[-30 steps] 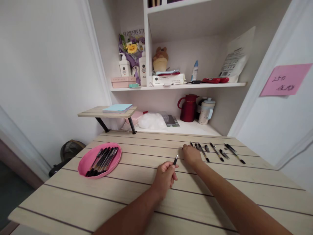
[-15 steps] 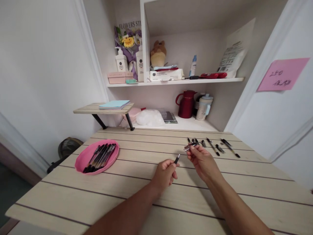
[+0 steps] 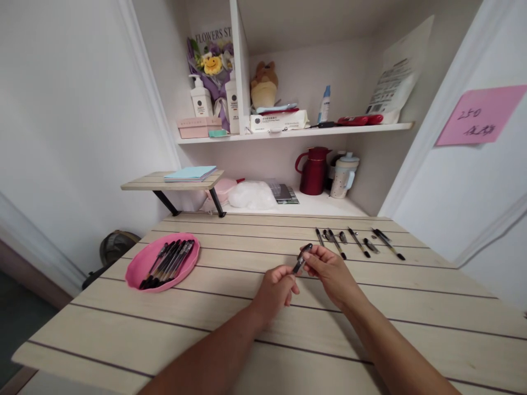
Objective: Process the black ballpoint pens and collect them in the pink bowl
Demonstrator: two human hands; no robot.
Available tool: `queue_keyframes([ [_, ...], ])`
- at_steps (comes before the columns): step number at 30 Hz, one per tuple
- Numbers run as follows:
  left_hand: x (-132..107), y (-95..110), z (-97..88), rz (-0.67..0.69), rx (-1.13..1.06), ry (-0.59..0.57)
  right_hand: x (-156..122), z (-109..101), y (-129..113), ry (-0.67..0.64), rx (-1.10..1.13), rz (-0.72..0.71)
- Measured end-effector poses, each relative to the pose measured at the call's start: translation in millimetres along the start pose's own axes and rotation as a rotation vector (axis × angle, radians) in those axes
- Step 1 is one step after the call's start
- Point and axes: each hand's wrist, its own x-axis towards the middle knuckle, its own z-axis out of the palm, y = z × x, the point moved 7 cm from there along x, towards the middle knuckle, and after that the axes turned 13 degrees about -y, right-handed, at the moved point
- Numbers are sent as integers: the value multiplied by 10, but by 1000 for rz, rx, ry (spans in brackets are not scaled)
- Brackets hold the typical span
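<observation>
My left hand [image 3: 276, 289] is closed round the black barrel of a pen [image 3: 297, 267], its upper end pointing away from me. Between the thumb and fingers of my right hand [image 3: 329, 269] is a dark pen cap [image 3: 305, 250], which sits at the tip end of that pen; whether it is fully seated I cannot tell. Beyond my right hand, several uncapped pens [image 3: 359, 243] and loose caps [image 3: 371, 245] lie spread on the wooden table. On the left, a pink plate [image 3: 130, 272] carries several capped black pens [image 3: 173, 260] side by side.
A small wooden riser [image 3: 144, 184] with blue paper [image 3: 190, 173] stands at the table's back left. Behind the table, a white shelf [image 3: 349, 130] holds bottles and boxes. Below it stand a red jug [image 3: 313, 173] and a pale cup [image 3: 343, 178].
My right hand has moved left and slightly down, bringing the cap from beside the pen onto its tip end. My left hand keeps its hold on the pen. The camera view has shifted slightly.
</observation>
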Motion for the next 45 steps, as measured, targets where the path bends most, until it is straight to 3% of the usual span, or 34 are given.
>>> queue_keyframes([
  [4,-1,29,17,20,4,-10,-17,50,-15,-32,-17,1],
  [11,-20,-32,-74,-42,111,106,-21,50,0,-30,-49,4],
  [20,-3,-10,-136,21,272,176,4,56,98,-42,-10,33],
  [31,-166,323,-78,234,687,271,-30,115,146,-38,29,58],
  [40,-123,277,-96,244,707,288,-18,122,134,-54,-59,78],
  [45,-136,274,-78,244,722,277,-8,39,235,11,-99,98],
])
